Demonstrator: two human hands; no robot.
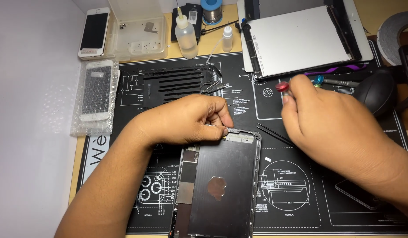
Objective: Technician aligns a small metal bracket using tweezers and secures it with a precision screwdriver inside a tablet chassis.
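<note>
Opened tablet shell lying face-up on a black repair mat, its upper edge toward the tools so both hands can work over it. The left hand rests on the shell's top edge, wrist low and forearm angled in from the lower left; its thumb and forefinger are pinched together at the top corner, apparently on a small part there — too small to name. The right hand comes in from the right, raised above the mat, fingers curled closed around a screwdriver whose red cap shows above the knuckles; the shaft and tip are hidden by the hand. Black tweezers lie on the mat between the hands, near the shell's top right corner — within easy reach. The detached screen is propped at the far edge of the mat, out of the working area. Two squeeze bottles, a parts box, a white phone and a bubble-wrapped phone sit at the far left of the counter; a dust blower sits at the right.
</note>
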